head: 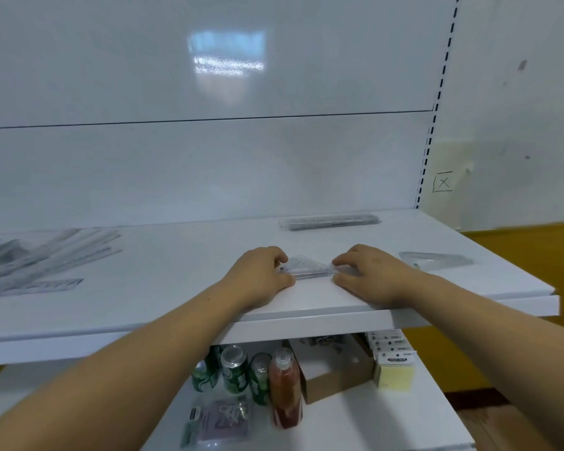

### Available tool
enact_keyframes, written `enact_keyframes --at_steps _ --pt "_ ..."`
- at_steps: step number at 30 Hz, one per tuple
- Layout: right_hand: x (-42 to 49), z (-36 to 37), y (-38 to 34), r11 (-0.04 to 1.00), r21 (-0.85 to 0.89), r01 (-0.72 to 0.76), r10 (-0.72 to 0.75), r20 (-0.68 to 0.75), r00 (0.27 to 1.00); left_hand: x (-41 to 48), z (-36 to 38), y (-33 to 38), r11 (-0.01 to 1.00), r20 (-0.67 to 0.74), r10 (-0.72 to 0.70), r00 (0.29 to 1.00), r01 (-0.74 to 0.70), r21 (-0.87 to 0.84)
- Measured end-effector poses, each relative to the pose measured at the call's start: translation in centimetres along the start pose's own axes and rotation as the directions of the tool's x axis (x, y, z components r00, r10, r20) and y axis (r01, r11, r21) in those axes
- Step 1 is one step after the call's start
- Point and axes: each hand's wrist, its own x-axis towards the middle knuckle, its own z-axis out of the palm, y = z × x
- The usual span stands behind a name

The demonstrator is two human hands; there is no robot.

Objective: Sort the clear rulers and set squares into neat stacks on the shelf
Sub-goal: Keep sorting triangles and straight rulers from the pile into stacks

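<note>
Shelf: we find a white upper shelf [176, 307] backed by a white panel [209, 164].
Set squares: we record a small stack of clear set squares [306, 267] lying flat near the shelf's front edge, about mid-width, between the two hands.
Left hand: the left hand [261, 275] grasps the left end of that stack, with fingers curled over the far side and the thumb at the near side.
Right hand: the right hand [368, 275] grasps the right end in the same way, with fingers curled on top and the thumb low at the front.
Ruler stack: we note a tidy ruler stack [329, 222] along the back of the shelf, well apart from both hands.
Second pile: a second pile [437, 259] of clear set squares lies towards the shelf's right end, apart from the right hand.
Loose rulers: a fanned heap of loose rulers [46, 255] occupies the left end. It is blurred and we cannot tell how many there are.
Lower shelf: on the lower shelf [355, 424] we see green cans [235, 369], a red bottle [285, 388], a cardboard box [336, 369], a yellow pad [394, 374] and a flat packet [222, 418].
</note>
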Motion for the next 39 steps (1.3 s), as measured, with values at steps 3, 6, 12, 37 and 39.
enact_keyframes --at_steps 3,6,12,37,39 --pt "0.7 0.1 -0.7 1.000 0.006 0.008 -0.008 -0.002 1.000 0.0 0.0 0.0 1.000 -0.012 0.014 1.000 -0.014 0.002" --pt "1.2 -0.2 -0.9 1.000 0.007 -0.008 0.007 0.038 0.999 -0.2 0.0 -0.2 0.999 0.000 0.016 1.000 -0.016 -0.028" --pt "3.5 -2.9 -3.4 1.000 0.016 0.003 -0.004 0.086 0.996 -0.9 -3.0 -3.2 0.998 0.020 -0.035 0.999 0.035 0.046" --pt "20.8 9.8 -54.2 0.878 -0.124 0.462 -0.427 0.231 0.874 -21.5 -29.1 -45.1 0.840 -0.253 -0.488 0.835 0.528 0.122" --pt "22.2 10.3 -56.0 0.878 -0.116 0.464 -0.427 0.247 0.870 -21.1 -29.7 -46.7 0.842 -0.261 -0.496 0.828 0.532 0.087"
